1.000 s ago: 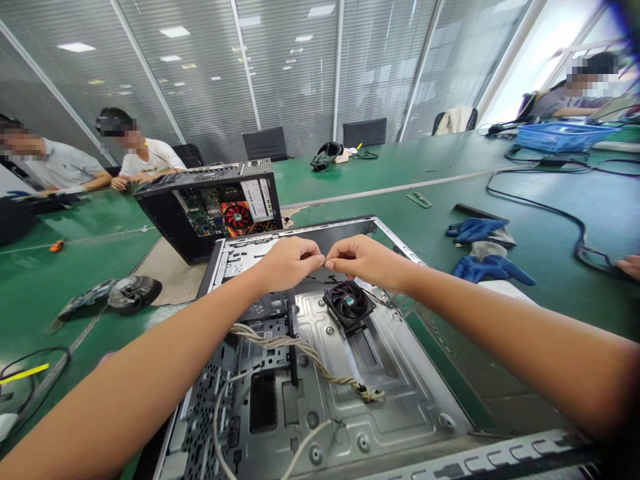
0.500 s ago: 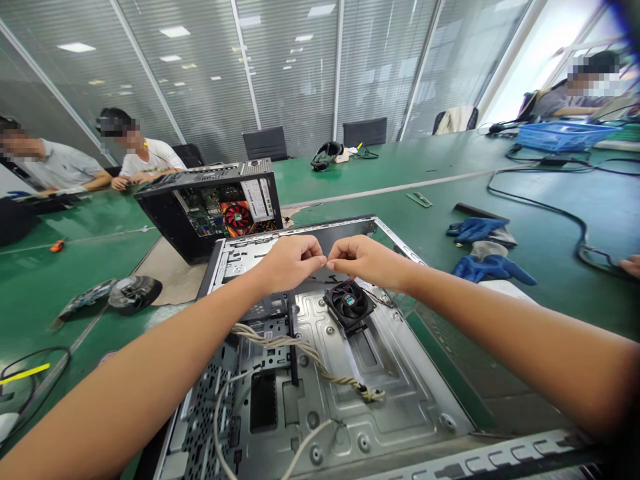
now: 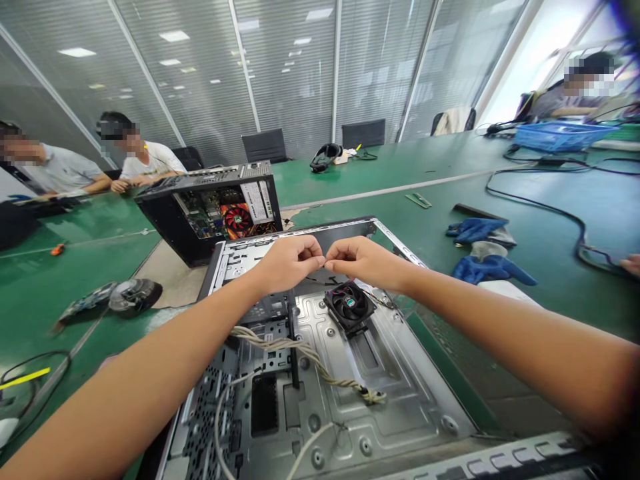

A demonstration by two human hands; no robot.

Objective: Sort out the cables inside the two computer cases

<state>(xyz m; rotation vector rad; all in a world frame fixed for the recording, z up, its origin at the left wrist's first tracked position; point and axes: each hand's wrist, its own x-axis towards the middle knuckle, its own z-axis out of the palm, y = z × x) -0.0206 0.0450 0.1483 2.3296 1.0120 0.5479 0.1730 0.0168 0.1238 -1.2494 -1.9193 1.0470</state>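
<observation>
My left hand [image 3: 291, 263] and my right hand [image 3: 373, 261] meet fingertip to fingertip above the far part of an open computer case [image 3: 340, 407]. Both are closed in a pinch; whatever lies between the fingers is too small or hidden to name. Just below my right hand, a black cooling fan [image 3: 350, 305] rests tilted inside the case, with thin wires beside it. A twisted bundle of beige cables [image 3: 320, 363] runs across the case's metal floor. A looser pale cable [image 3: 220, 417] curves near the left side.
Behind stands a second computer tower [image 3: 200, 217] with a red fan inside. Blue work gloves [image 3: 493, 267] and a black cable [image 3: 565, 217] lie to the right, near another person's hand [image 3: 631, 265]. A blue basket [image 3: 560, 137] sits far right. Other people sit around the green table [image 3: 350, 188].
Both hands keep the same pinched pose at nearly the same spot. The view has shifted very slightly; the fan and cables stay put.
</observation>
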